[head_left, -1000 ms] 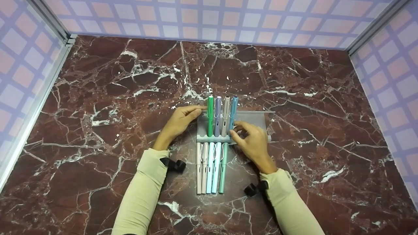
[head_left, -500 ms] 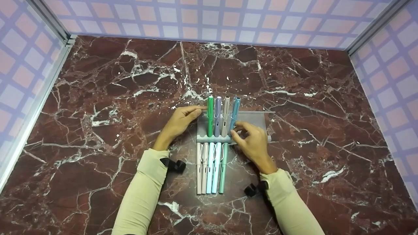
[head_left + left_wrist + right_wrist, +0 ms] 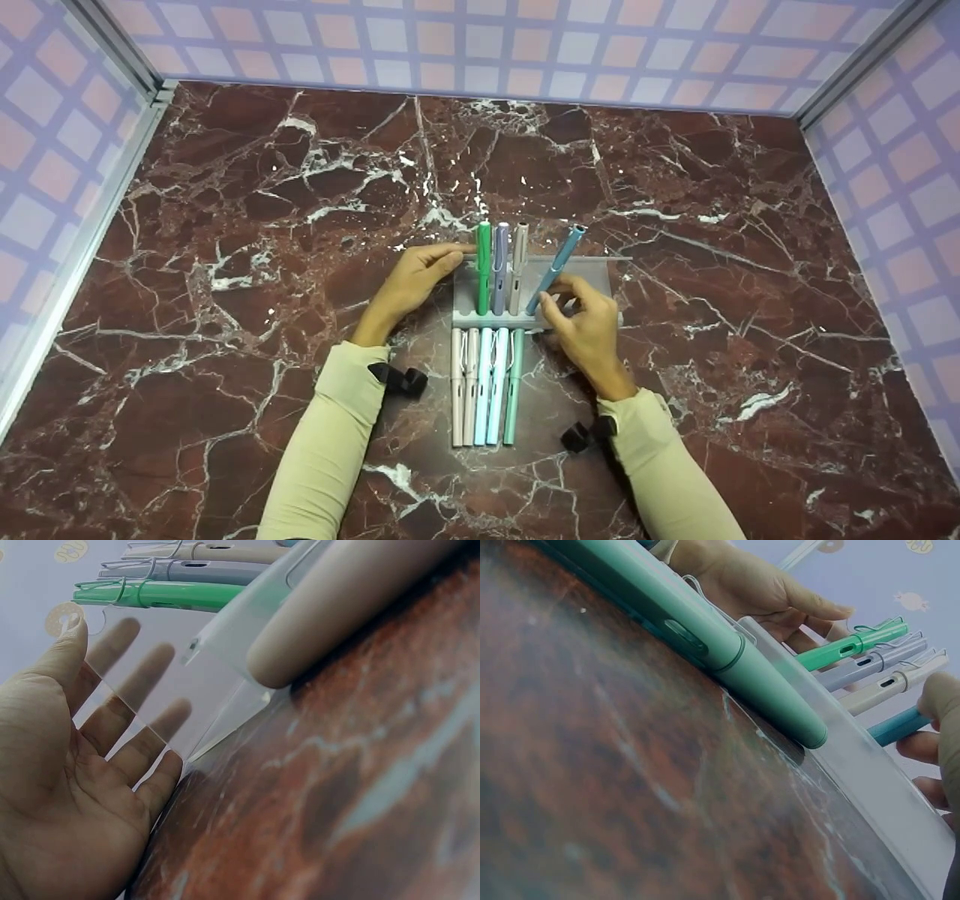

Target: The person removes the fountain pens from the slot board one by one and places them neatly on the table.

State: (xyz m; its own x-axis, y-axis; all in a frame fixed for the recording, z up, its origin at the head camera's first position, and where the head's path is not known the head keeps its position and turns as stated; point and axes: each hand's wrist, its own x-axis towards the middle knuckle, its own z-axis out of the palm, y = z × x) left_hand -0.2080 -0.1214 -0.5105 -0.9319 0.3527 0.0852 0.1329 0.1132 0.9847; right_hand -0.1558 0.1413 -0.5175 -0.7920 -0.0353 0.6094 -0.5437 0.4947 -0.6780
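While the left hand [image 3: 420, 274] holds the left edge of a clear pen stand [image 3: 592, 271] between thumb and fingers, the right hand [image 3: 585, 322] pinches a blue pen [image 3: 566, 251] near its lower end in the head view. The blue pen slants, its top leaning to the right, away from the others; whether its foot touches the stand's front ledge I cannot tell. To its left, a green pen [image 3: 484, 262], a lilac pen [image 3: 501, 262] and a taupe pen [image 3: 519, 259] stand side by side in the ledge. Just in front of it, on the veined dark-red bench [image 3: 225, 300], lie two pale brown pens [image 3: 457, 405], two pale turquoise pens [image 3: 481, 397] and a sea-green pen [image 3: 514, 390].

In the left wrist view, the left hand's fingers show through the clear panel from behind, with the thumb at its upper corner. The green pen is nearest to that thumb, and a brown rounded pen end fills the near right.

In the right wrist view, the right hand has thumb and finger on either side of the blue pen, which is partly hidden by them. The sea-green pen looms close to the camera, near the ledge.
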